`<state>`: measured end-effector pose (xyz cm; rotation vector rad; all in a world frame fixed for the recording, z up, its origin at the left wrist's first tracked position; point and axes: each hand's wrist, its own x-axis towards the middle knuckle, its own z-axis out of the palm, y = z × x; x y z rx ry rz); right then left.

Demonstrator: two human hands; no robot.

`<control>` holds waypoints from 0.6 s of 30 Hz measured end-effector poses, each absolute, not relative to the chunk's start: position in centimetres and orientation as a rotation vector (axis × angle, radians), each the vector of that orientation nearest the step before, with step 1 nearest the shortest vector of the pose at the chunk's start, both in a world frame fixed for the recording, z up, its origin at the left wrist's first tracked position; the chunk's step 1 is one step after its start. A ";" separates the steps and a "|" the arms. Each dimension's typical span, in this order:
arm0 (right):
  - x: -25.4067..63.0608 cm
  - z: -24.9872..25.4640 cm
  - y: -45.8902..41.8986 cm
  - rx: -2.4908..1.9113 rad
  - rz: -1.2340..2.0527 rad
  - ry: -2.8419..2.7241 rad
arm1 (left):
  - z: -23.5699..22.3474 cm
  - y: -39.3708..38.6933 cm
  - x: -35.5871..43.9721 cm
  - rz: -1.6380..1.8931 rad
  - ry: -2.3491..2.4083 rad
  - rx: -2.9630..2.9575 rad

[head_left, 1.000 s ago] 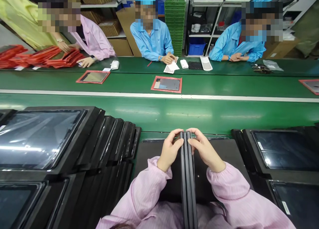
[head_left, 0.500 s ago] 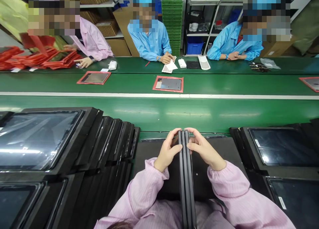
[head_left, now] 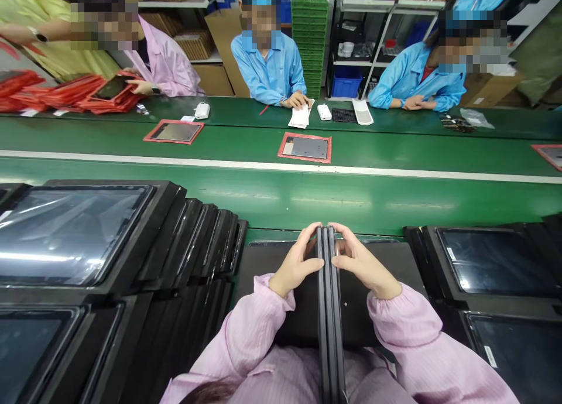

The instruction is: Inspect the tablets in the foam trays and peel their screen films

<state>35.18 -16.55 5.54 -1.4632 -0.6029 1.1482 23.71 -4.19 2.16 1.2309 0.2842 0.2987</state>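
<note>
Between my hands a few thin dark panels [head_left: 328,322] stand on edge, pressed together and seen from their narrow sides. My left hand [head_left: 301,260] grips their far end from the left, thumb toward me and fingers on the far side. From the right, my right hand [head_left: 360,261] grips the same end in a matching way. Their broad faces are mostly hidden from me. Beneath and behind them lies a flat black sheet or pad [head_left: 377,310]. What my fingertips touch on the far side cannot be seen.
Stacks of black-framed screens stand left [head_left: 83,234] and right [head_left: 496,260]. Beyond runs a green conveyor [head_left: 246,184] carrying screens in red wrap [head_left: 306,147]. Several people sit across it; one in blue [head_left: 267,64] rests hands on white papers [head_left: 300,117]. Red packages [head_left: 74,93] lie far left.
My hands keep the same grip on the panels, nearly still. My view has tilted slightly. Across the belt, the person in pink has moved a hand back toward the red packages.
</note>
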 end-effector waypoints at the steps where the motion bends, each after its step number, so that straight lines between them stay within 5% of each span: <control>1: 35.2 5.6 -16.5 -1.465 1.152 -0.600 | 2.2 -4.2 23.8 0.304 0.292 1.222; 18: 35.0 5.9 -12.9 -1.745 0.904 -0.376 | 0.8 -2.8 25.0 0.317 0.499 1.175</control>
